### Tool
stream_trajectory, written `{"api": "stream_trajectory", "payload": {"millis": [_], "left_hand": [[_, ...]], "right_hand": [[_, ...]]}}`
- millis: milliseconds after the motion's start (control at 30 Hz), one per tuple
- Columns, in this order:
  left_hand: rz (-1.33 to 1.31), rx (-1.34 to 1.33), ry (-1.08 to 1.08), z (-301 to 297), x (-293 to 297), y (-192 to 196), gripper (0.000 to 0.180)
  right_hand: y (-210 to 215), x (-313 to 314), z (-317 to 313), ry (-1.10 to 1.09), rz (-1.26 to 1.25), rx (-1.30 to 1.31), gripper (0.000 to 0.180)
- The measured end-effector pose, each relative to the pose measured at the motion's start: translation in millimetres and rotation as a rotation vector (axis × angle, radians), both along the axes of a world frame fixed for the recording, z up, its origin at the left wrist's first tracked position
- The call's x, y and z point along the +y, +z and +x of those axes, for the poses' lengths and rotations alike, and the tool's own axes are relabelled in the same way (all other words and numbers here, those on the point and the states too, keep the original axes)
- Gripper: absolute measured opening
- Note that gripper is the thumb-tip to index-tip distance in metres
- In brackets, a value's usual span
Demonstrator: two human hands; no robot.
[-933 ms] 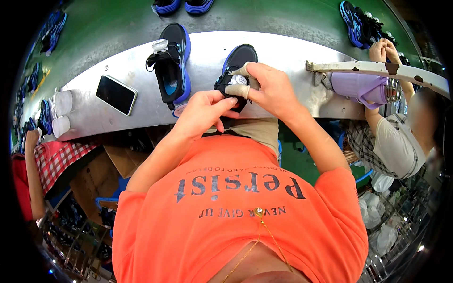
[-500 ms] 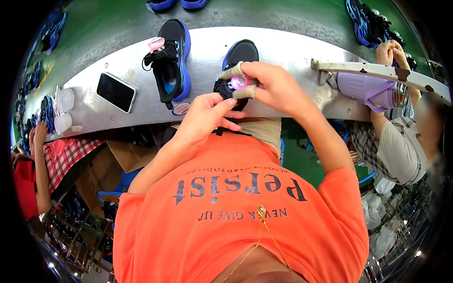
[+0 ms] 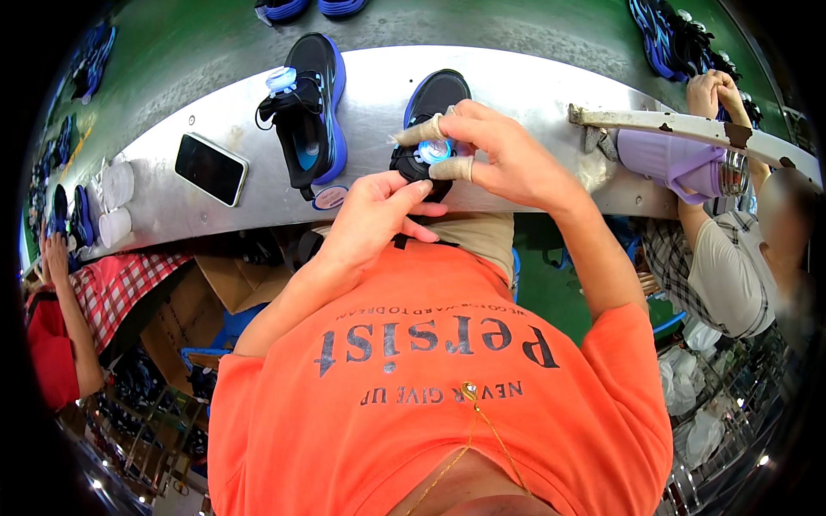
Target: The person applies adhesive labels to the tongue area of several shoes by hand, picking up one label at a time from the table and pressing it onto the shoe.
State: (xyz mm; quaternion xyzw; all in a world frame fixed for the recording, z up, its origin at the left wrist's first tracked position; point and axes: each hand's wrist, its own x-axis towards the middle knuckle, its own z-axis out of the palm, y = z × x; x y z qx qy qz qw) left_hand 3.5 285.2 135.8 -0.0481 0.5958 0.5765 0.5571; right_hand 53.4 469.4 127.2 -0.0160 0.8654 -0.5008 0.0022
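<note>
Just in front of me a black sports shoe [image 3: 440, 91] with a blue sole rests on the metal bench, toe pointing away. A round dial [image 3: 435, 150] on its tongue glows light blue. My right hand [image 3: 508, 159], with beige coverings on thumb and forefinger, curls over the shoe, these two fingers on either side of the dial. At the heel end, my left hand [image 3: 376, 215] pinches the shoe's collar; its fingertips are partly hidden. To the left stands a matching shoe [image 3: 311, 62], untouched, its own dial [image 3: 281, 81] lit blue and its lace loop hanging out.
On the bench [image 3: 232, 112] lie a phone [image 3: 211, 169] and clear plastic cups [image 3: 115, 225] at left. A purple bottle [image 3: 667, 163] stands right, beneath a chipped white metal bar [image 3: 697, 129]. Co-workers sit on both sides. More shoes [image 3: 342, 7] line the green surface beyond.
Both dials' glow has turned from pink to blue. My right hand has shifted slightly on the shoe; my left stays put. The left co-worker's hand has moved down.
</note>
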Motion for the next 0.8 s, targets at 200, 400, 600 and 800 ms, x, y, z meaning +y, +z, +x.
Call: {"api": "stream_trajectory", "payload": {"millis": [200,400,600,800], "left_hand": [[-0.007,-0.021,0.009,2.4,-1.6,-2.6,0.024],[0.000,0.002,0.024,7.5,2.0,-1.1,0.026],[0.020,-0.049,-0.059,4.6,-14.0,11.9,0.027],[-0.147,0.774,0.285,-4.1,-69.4,13.1,0.024]], "right_hand": [[-11.8,-13.5,10.4,-0.155,0.079,0.064,0.028],[-7.3,-24.9,13.2,-0.242,0.059,-0.079,0.029],[-6.1,-12.5,26.6,-0.353,-0.108,-0.168,0.051],[-22.2,-56.0,50.0,-0.440,-0.018,-0.169,0.072]]}}
